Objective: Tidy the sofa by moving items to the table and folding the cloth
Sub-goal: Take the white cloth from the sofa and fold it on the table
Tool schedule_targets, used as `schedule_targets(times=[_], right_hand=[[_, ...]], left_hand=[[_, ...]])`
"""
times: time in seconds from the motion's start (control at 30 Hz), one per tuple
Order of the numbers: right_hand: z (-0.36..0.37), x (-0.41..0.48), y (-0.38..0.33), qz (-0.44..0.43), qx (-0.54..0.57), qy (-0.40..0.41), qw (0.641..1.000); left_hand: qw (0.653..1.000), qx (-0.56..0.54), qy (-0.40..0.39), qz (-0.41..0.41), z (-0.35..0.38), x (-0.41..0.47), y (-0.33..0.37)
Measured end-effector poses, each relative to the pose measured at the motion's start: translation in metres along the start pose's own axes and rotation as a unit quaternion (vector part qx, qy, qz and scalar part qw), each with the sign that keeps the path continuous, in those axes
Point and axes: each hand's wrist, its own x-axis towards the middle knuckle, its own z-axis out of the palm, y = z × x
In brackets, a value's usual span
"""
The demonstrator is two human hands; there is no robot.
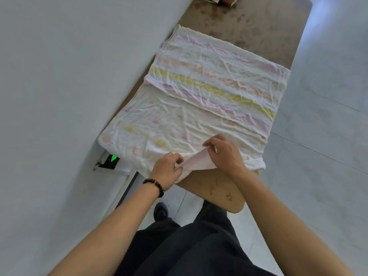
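1. The striped cloth (pixel 199 100) looks thin, light and limp. It will likely drape and crease rather than hold a shape, and may slide on the smooth bench (pixel 247 28).
2. It is probably best taken at the hem or corners, with the hands spread apart so a fold stays square.
3. The left hand (pixel 168 169) and right hand (pixel 225 154) pinch the near hem close together, fingers curled on a raised lip of fabric.
4. The cloth is white and heavily wrinkled, with faded pink, orange and yellow bands. A far layer seems doubled over the nearer part.
5. It lies spread over the middle of the bench, with bare top showing beyond and in front.
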Motion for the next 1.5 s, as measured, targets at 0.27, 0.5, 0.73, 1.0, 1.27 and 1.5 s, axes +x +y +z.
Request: schedule_targets(times=[0.27, 0.5, 0.73, 1.0, 1.27, 1.5], right_hand=[[-0.03, -0.069, -0.016, 0.069, -0.105, 0.198, 0.972], [-0.026, -0.101, 0.015, 0.266, -0.191, 0.154, 0.932], [-0.02, -0.098, 0.016, 0.317, -0.147, 0.167, 0.922], [-0.062, -0.078, 0.013, 0.289, -0.153, 0.239, 0.914], [-0.127, -0.07, 0.065, 0.264, -0.28, 0.162, 0.909], [-0.166, -0.036, 0.116, 0.353, -0.194, 0.193, 0.895]], left_hand=[[0.986, 0.144, -0.073, 0.036, -0.002, -0.014, -0.039], [0.978, 0.21, -0.013, -0.005, -0.06, -0.026, -0.109], [0.946, 0.301, 0.118, -0.018, -0.159, -0.02, -0.147], [0.977, 0.2, 0.074, 0.018, -0.209, 0.023, -0.073], [0.951, 0.217, 0.217, 0.018, -0.237, 0.096, 0.005], [0.944, 0.285, 0.157, -0.049, -0.225, 0.147, 0.062]])
